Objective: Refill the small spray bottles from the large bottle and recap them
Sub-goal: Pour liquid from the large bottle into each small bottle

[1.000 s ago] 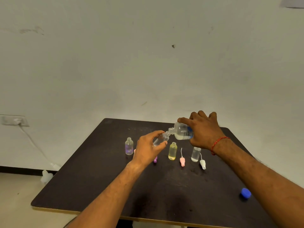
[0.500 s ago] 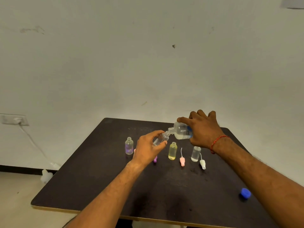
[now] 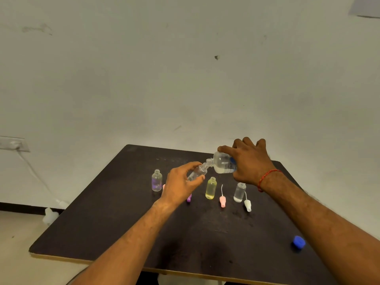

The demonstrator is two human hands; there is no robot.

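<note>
Left hand (image 3: 181, 187): fingers curl around a small clear plastic spray bottle (image 3: 197, 172), tilted
Right hand (image 3: 249, 161): grips the large clear plastic bottle (image 3: 223, 163), tipped mouth-to-mouth, part-full of clear liquid

A bare room (kind unclear): scuffed plain wall (image 3: 185, 79), dark table (image 3: 144, 233), wall socket (image 3: 14, 144).

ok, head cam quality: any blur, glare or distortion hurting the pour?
Head view: soft overall, wide-angle bending at the table edges; small clear bottle in the left hand nearly vanishes against the dark top; large bottle label unreadable; no harsh glare; soft shadows.
</note>
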